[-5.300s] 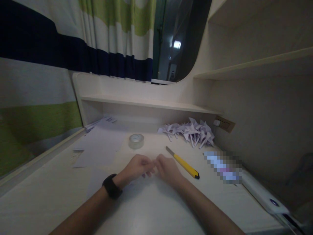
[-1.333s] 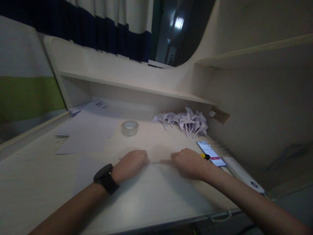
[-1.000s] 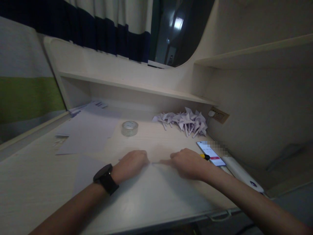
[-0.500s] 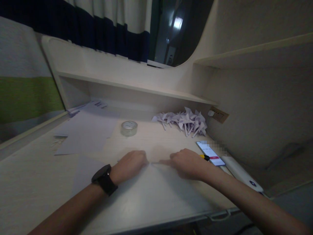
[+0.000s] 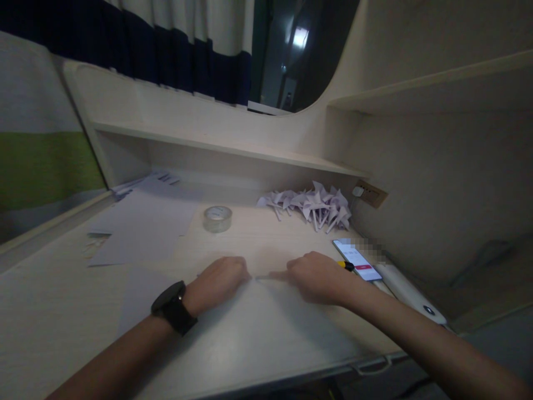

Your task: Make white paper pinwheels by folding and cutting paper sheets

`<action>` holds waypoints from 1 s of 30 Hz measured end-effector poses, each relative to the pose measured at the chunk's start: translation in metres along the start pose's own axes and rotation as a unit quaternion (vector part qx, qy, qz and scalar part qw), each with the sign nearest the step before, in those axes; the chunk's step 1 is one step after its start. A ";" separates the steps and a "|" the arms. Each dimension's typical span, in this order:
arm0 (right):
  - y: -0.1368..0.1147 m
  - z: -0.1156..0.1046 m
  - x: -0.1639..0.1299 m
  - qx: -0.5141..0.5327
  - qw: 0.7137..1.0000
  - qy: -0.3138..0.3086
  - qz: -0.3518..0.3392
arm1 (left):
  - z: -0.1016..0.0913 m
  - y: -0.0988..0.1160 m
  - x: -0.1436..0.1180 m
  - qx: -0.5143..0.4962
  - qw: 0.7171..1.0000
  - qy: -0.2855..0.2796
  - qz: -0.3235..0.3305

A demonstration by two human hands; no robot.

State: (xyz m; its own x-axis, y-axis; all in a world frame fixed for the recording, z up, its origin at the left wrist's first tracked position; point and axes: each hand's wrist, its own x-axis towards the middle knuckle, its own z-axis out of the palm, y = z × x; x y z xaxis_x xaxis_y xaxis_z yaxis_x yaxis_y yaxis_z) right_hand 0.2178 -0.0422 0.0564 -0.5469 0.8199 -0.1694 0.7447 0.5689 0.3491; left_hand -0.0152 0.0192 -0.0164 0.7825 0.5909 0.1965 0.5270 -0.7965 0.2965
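Bare desk [image 5: 258,333] lies open nearest the body; tape roll [image 5: 217,218], paper cranes [image 5: 310,204] and phone [image 5: 357,259] crowd beyond.

Head-worn camera looks forward and down, near the desk [image 5: 258,344].

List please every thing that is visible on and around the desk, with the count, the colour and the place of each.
desk: one, pale wood, fills the lower view
paper sheets: several, white, far left of the desk
tape roll: one, clear, beside the sheets
folded paper pieces: a pile, white, at the back under the shelf
shelf: one, pale wood, above the back of the desk
wall socket: one, right wall
phone: one, screen lit, right of the hands
yellow tool: one, mostly hidden behind the right hand
curtain: one, white, dark blue and green, behind the desk
watch: one, black, left wrist
left hand: grip shut, on the desk, on a small pale piece
right hand: forefinger pointing left, pressing the same piece
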 end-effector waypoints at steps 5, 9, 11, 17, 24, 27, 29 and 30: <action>0.000 0.003 0.000 0.001 1.000 -0.001 0.007 | 0.002 -0.002 0.000 -0.005 1.000 0.013 0.008; 0.001 0.004 0.001 0.013 1.000 0.004 -0.001 | 0.004 -0.003 -0.001 -0.002 1.000 0.013 0.009; 0.002 0.004 0.000 0.015 1.000 0.007 -0.004 | 0.004 -0.003 -0.001 -0.003 1.000 0.018 0.009; 0.001 0.000 -0.002 0.011 0.999 0.016 -0.032 | 0.005 -0.003 -0.003 0.001 1.000 0.023 0.021; 0.000 0.000 0.000 0.011 1.000 -0.015 0.002 | 0.006 -0.006 -0.002 -0.005 1.000 0.017 0.020; 0.001 0.001 0.000 0.018 1.000 -0.009 0.005 | 0.003 -0.006 -0.002 -0.007 1.000 0.017 0.024; 0.002 0.001 0.000 0.020 1.000 -0.002 -0.003 | 0.002 -0.007 -0.002 -0.010 0.999 0.020 0.032; 0.003 0.000 0.000 0.019 1.000 0.001 -0.009 | 0.001 -0.007 -0.001 -0.013 0.999 0.023 0.037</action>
State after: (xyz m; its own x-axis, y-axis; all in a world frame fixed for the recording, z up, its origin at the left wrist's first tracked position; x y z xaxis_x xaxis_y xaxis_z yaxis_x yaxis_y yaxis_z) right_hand 0.2199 -0.0402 0.0569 -0.5607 0.8099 -0.1724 0.7493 0.5849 0.3106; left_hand -0.0195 0.0239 -0.0201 0.8019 0.5370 0.2618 0.4593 -0.8344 0.3045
